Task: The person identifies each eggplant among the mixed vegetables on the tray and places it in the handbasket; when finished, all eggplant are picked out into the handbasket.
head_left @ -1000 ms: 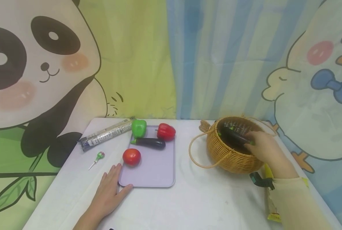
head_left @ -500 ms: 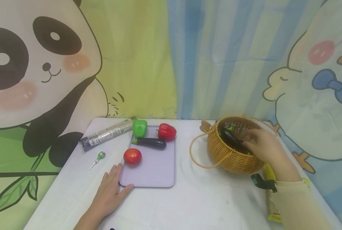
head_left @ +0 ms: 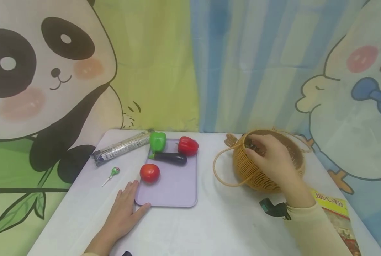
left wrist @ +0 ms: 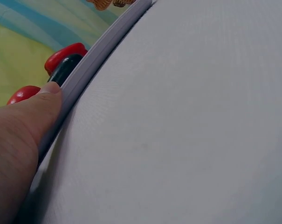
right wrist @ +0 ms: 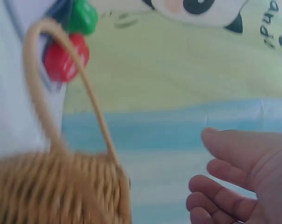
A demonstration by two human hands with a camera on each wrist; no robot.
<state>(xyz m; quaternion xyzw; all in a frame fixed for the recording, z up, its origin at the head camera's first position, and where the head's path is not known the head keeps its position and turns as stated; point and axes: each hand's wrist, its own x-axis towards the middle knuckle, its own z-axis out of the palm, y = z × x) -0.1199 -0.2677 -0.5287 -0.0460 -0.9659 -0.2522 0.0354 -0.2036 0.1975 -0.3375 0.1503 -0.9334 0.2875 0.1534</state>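
Note:
My right hand (head_left: 273,158) hovers over the wicker basket (head_left: 248,172). In the right wrist view its thumb and fingers are loosely bent with nothing between them; the basket handle (right wrist: 38,93) arches at left, apart from the hand. The hand hides much of the basket's inside. My left hand (head_left: 121,213) rests at the lower left corner of the lilac tray (head_left: 177,195), its thumb (left wrist: 50,100) on the rim. On the tray are a tomato (head_left: 150,173), an eggplant (head_left: 171,158), a red bell pepper (head_left: 188,146) and a green bell pepper (head_left: 158,142).
A long silver packet (head_left: 123,147) lies at the back left, by the tray. A lollipop (head_left: 115,171) lies left of the tray. Beside my right forearm is a yellow food packet (head_left: 334,206). A printed curtain (head_left: 158,71) hangs behind the table.
My right hand has let go of a dark eggplant inside the basket and has moved up and left over the opening. More of the yellow packet shows. The left hand stays at the tray.

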